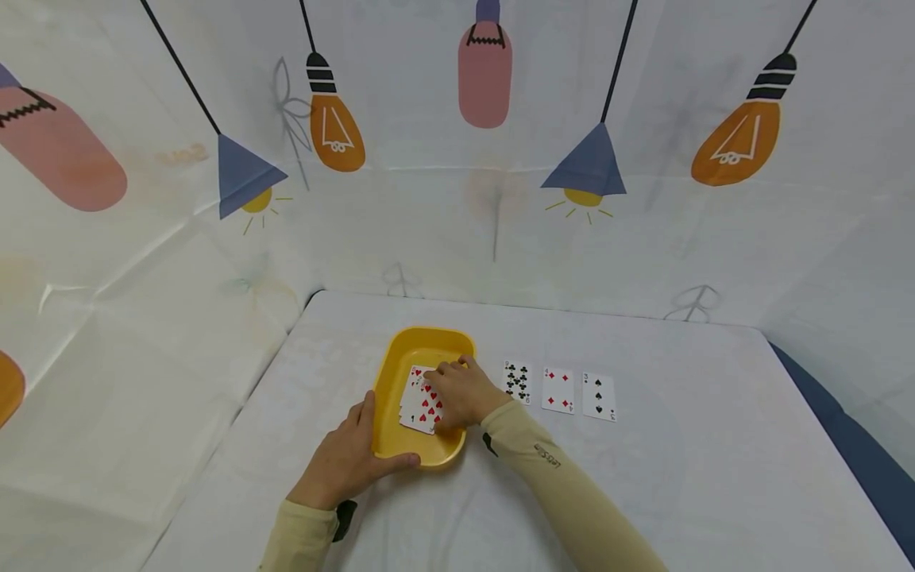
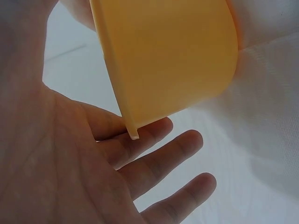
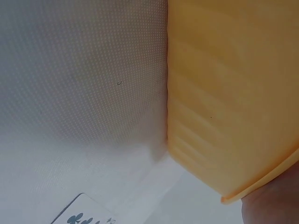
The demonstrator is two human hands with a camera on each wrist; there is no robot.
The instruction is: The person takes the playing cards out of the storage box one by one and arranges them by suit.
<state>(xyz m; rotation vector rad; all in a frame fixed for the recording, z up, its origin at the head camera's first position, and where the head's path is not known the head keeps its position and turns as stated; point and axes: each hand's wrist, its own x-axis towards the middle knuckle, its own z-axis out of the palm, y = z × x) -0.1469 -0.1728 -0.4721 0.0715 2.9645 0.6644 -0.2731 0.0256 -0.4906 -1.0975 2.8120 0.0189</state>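
Loosely spread, the left hand [image 1: 343,462] lay along the yellow tray [image 1: 429,332] from about seven to nine o'clock, its fingers nearly straight against the rim rather than wrapped round it. Over the tray's three o'clock side, the right hand [image 1: 465,392] reached in to the overlapping cards [image 1: 416,407] on the tray's floor; whether its fingertips pinched one could not be told. Working on that pile while the tray was steadied seemed the step in hand; the next move probably called for parting a single card from the others with a light pinch at its edge. Farther toward three o'clock, a clubs card [image 1: 518,383], a four of diamonds [image 1: 557,391] and a three of spades [image 1: 599,397] lay face up in a row, apart from one another, on the white tabletop [image 1: 686,477]. At twelve o'clock hung a lamp-printed backdrop [image 1: 407,214].
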